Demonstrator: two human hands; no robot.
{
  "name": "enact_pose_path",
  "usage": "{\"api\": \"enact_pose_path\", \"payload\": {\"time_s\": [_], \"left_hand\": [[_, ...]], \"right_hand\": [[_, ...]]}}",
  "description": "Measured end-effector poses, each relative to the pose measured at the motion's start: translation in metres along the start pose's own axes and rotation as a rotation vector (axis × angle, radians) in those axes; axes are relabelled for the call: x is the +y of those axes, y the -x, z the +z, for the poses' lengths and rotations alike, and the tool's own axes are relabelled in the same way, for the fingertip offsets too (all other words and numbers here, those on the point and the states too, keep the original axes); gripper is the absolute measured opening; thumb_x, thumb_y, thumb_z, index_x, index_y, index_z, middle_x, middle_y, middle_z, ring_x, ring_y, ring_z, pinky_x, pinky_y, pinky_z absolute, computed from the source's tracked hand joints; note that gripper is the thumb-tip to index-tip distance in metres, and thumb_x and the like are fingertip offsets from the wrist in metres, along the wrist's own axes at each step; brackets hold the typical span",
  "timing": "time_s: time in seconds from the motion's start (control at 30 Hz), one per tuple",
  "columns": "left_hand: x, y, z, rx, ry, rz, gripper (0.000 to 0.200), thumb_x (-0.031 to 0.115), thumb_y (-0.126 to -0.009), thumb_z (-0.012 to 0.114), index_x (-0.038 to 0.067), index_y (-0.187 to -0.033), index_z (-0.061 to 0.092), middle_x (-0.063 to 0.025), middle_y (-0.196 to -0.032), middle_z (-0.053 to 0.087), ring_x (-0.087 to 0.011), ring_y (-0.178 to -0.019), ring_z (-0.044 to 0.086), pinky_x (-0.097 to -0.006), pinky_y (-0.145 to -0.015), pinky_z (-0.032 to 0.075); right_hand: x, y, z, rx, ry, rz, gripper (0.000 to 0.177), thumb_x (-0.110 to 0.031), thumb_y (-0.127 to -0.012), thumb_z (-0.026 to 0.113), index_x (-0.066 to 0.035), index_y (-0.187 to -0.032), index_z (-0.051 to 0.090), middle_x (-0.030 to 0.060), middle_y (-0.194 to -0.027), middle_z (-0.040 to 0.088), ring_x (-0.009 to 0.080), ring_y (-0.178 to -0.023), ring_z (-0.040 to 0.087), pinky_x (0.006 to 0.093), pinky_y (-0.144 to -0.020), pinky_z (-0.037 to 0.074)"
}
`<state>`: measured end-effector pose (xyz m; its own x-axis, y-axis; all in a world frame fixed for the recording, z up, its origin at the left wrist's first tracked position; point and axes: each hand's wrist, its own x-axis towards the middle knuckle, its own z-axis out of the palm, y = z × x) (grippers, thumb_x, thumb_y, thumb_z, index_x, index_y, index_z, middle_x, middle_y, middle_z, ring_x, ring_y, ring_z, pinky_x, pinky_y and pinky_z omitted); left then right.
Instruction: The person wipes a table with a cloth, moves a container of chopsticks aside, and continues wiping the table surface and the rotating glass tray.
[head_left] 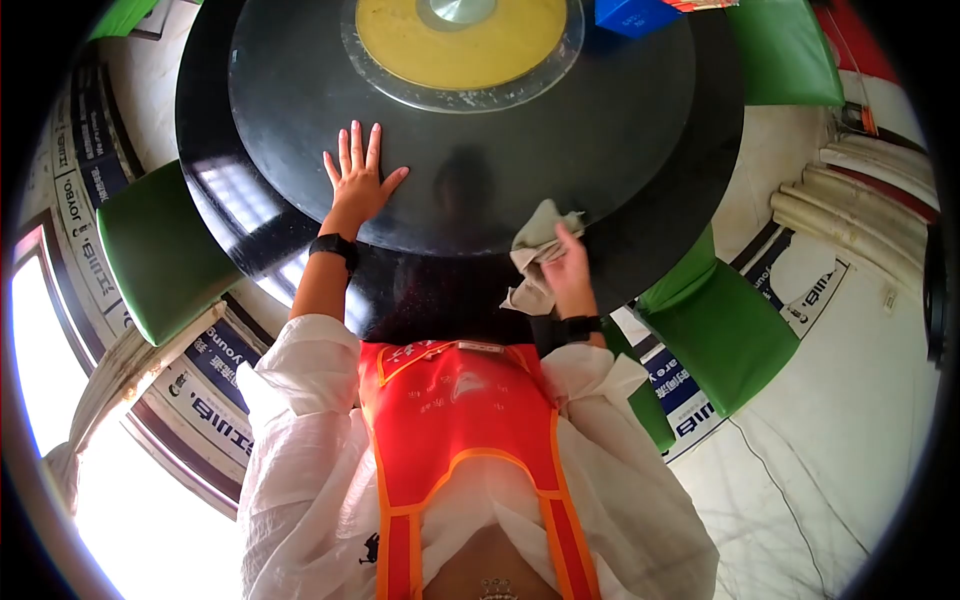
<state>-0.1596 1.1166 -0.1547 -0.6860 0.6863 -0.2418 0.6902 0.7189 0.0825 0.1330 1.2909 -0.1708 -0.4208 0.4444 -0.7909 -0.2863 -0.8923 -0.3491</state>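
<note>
My left hand (pixel 358 185) lies flat on the dark round turntable (pixel 620 130), its fingers spread and nothing in them. Bunched in my right hand (pixel 568 268) is a greyish-beige cleaning cloth (pixel 535 240), at the near right rim of the turntable. Part of the cloth hangs down over the glossy black table (pixel 705 180) below. My fingers on that side are partly hidden by the cloth. At the turntable's middle is a yellow disc (pixel 470 60) with a silvery hub (pixel 462 8).
A blue box (pixel 632 16) stands at the far right of the turntable. Green chairs surround the table, one at the left (pixel 160 255), one at the lower right (pixel 725 335) and one at the upper right (pixel 785 55). A thin cable (pixel 775 480) runs along the floor.
</note>
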Motion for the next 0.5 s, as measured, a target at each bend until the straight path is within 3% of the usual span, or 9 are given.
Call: {"api": "enact_pose_path", "payload": {"time_s": [0.03,0.2,0.3,0.33,0.5], "left_hand": [[0.000,0.000,0.000,-0.006,0.007,0.001,0.079,0.062,-0.080,0.038,0.019,-0.139,0.009,-0.0123,-0.145,0.003,-0.0313,-0.133,0.002,-0.0563,-0.102,0.003],[0.001,0.000,0.005,0.009,0.034,0.001,0.079,0.062,-0.080,0.038,0.019,-0.139,0.010,-0.0125,-0.145,0.003,-0.0316,-0.133,0.001,-0.0566,-0.102,0.003],[0.004,0.001,0.005,0.020,0.037,-0.010,0.079,0.062,-0.080,0.038,0.019,-0.139,0.010,-0.0124,-0.145,0.003,-0.0315,-0.133,0.001,-0.0566,-0.102,0.003],[0.005,0.002,0.004,0.018,0.037,-0.015,0.078,0.062,-0.080,0.038,0.019,-0.139,0.011,-0.0123,-0.145,0.003,-0.0314,-0.133,0.001,-0.0566,-0.102,0.003],[0.001,0.001,0.003,0.050,0.013,-0.005,0.078,0.061,-0.080,0.038,0.019,-0.139,0.011,-0.0117,-0.145,0.004,-0.0304,-0.133,0.002,-0.0566,-0.102,0.004]], "right_hand": [[-0.016,-0.004,0.000,-0.003,-0.061,0.005,0.023,-0.012,-0.082,0.055,-0.007,-0.105,0.054,0.0075,-0.105,0.058,0.0227,-0.098,0.054,0.0386,-0.088,0.042],[-0.083,-0.021,-0.008,-0.055,0.020,-0.130,0.022,-0.018,-0.085,0.052,-0.005,-0.102,0.055,0.0081,-0.105,0.058,0.0229,-0.100,0.054,0.0370,-0.088,0.042],[-0.071,-0.020,-0.004,0.067,0.123,-0.115,0.023,-0.018,-0.084,0.054,-0.005,-0.104,0.055,0.0075,-0.105,0.058,0.0220,-0.099,0.055,0.0366,-0.086,0.043],[-0.060,-0.018,-0.002,-0.026,0.084,-0.088,0.025,-0.017,-0.083,0.056,-0.006,-0.105,0.055,0.0061,-0.104,0.059,0.0212,-0.096,0.056,0.0357,-0.085,0.044],[0.008,0.012,0.017,-0.032,0.064,0.118,0.027,-0.014,-0.084,0.056,-0.007,-0.110,0.053,0.0048,-0.107,0.057,0.0177,-0.097,0.055,0.0322,-0.083,0.045]]}}
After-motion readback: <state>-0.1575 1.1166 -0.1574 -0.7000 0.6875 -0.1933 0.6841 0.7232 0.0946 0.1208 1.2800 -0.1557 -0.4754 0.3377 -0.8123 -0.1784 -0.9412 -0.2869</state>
